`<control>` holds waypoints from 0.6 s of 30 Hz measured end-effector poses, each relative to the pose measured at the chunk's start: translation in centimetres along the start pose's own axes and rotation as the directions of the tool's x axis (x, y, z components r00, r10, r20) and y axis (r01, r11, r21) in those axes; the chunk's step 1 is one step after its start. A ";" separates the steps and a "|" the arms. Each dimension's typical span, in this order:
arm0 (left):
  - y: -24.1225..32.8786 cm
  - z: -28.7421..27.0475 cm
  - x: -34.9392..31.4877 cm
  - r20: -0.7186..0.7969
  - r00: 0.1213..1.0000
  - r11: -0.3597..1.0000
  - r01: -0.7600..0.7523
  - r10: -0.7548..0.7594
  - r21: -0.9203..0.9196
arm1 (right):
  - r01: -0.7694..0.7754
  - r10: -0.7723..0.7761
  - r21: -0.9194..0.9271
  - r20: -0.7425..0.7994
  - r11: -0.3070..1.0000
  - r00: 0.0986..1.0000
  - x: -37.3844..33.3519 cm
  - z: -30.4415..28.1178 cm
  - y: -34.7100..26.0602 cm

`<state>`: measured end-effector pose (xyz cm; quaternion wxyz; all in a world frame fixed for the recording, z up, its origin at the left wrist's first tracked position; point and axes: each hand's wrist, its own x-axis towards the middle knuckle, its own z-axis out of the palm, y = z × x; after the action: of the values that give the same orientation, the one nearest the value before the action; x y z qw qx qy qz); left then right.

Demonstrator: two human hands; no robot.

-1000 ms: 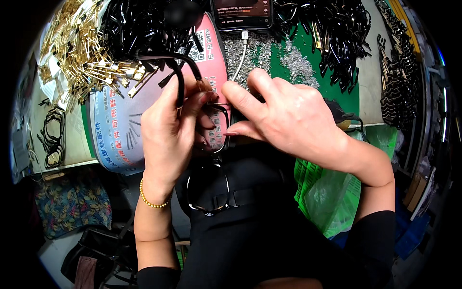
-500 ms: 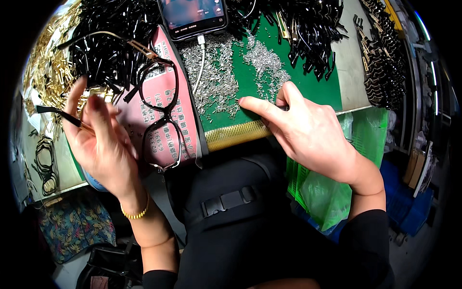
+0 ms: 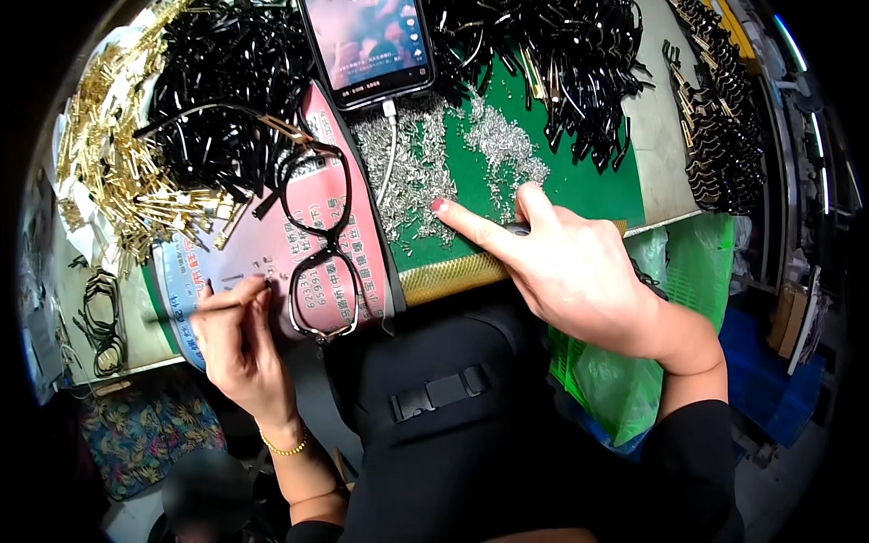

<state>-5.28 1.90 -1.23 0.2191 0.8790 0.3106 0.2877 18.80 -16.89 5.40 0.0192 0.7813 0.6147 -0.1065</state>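
A black eyeglass frame (image 3: 328, 242) lies on the pink and blue printed mat (image 3: 303, 262), one temple attached and stretching to the upper left. Beside its lower lens, my left hand (image 3: 237, 357) is closed in a pinch on a thin dark eyeglass temple (image 3: 172, 315), blurred by motion. My right hand (image 3: 575, 276) points its index finger into the lower edge of a heap of tiny silver screws (image 3: 412, 172). Its other fingers curl round something mostly hidden; only a dark rounded end shows near the thumb. A second screw heap (image 3: 507, 149) lies just above that hand.
A phone (image 3: 371, 45) with a white cable (image 3: 391, 149) stands beyond the screws. Piles of black temples (image 3: 231, 100), gold parts (image 3: 118, 154) and more temples (image 3: 579, 72) surround the green mat (image 3: 597, 172). A yellow mesh strip (image 3: 453, 276) edges the table. Green bags (image 3: 625, 362) hang at right.
My left hand has come down with the temple, and its spread fingers have closed. My right index fingertip has shifted slightly down and left among the screws. The whole view has shifted a little.
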 end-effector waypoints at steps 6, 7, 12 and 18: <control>1.2 -2.2 -2.9 -0.016 0.901 0.886 -0.429 0.434 -0.175 | 0.028 -0.045 0.344 0.041 0.939 0.998 -0.1 -1.7 0.1; 1.7 -1.7 -3.1 0.010 0.910 0.897 -0.406 0.414 -0.177 | 0.051 -0.068 0.422 0.026 0.905 0.997 -0.1 -1.9 -0.2; 1.8 1.9 -1.4 -0.007 0.951 0.914 -0.301 0.311 -0.272 | 0.348 -0.360 0.349 -0.033 0.870 0.932 2.3 -1.4 -2.5; 1.5 1.8 -1.5 0.003 0.986 0.867 -0.145 0.167 -0.477 | 0.380 -0.383 0.310 -0.055 0.871 0.922 3.2 0.2 -2.6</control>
<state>-4.44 -0.52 -2.30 0.4108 0.8267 0.1537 0.3524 16.93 -13.23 4.86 -0.1247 0.6372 0.7316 -0.2080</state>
